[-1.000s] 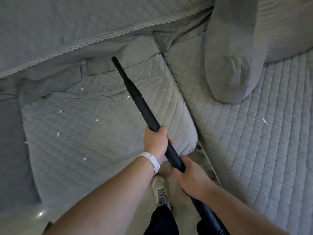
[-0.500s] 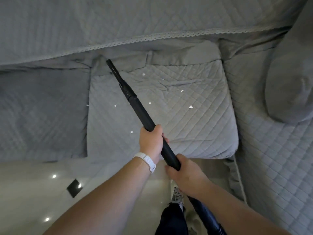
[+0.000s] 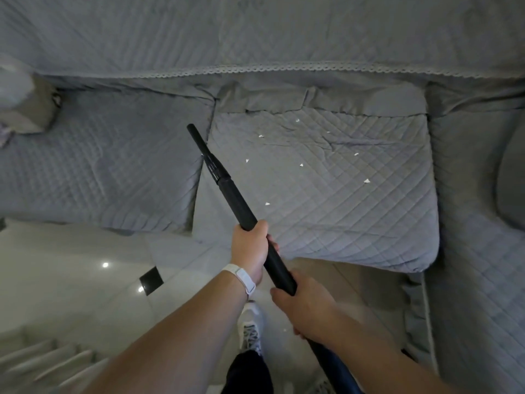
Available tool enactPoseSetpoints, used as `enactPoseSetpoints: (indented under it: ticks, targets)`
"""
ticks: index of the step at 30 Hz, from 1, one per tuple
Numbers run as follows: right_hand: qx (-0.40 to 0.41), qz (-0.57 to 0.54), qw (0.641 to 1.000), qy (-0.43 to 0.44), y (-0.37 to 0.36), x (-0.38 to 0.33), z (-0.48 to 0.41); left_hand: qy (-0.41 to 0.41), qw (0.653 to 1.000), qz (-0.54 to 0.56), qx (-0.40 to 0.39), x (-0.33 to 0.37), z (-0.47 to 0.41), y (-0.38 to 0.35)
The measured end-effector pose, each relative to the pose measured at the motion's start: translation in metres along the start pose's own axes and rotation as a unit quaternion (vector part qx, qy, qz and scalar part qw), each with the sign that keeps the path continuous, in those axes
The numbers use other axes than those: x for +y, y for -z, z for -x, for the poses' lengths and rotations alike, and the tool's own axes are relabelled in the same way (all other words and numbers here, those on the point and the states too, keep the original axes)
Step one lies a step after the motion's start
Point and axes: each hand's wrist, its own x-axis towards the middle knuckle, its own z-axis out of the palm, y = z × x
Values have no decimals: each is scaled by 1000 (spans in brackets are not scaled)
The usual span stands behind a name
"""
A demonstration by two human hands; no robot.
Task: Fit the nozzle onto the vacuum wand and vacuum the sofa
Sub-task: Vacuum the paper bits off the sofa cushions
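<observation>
A black vacuum wand [image 3: 237,200] runs from bottom right up to the middle, with a narrow black nozzle [image 3: 199,139] fitted on its far end. The nozzle tip sits over the gap between two grey quilted sofa seat cushions. My left hand [image 3: 250,248], with a white wristband, grips the wand mid-shaft. My right hand [image 3: 304,304] grips it lower down, nearer the hose. Several small white paper scraps [image 3: 301,165] lie on the middle cushion [image 3: 355,223], to the right of the nozzle.
The left seat cushion [image 3: 99,172] and the quilted backrest [image 3: 255,32] with its lace trim fill the top. A grey pillow [image 3: 511,177] lies at the right edge. Glossy pale floor tiles [image 3: 71,280] and my white shoe [image 3: 250,328] are below.
The view has swung left along the sofa. The nozzle tip has moved from the back of the middle cushion to the gap beside the left cushion. Both hands keep their grip.
</observation>
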Motion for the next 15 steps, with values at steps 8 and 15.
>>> enactPoseSetpoints:
  ticks: [8,15]
  targets:
    - [16,-22,998,-62,-60,-18,-11,44,998,-18,-34,-13,-31,48]
    - [31,-67,990,-120,-134,-58,-40,66,993,-62,-76,-3,-79,111]
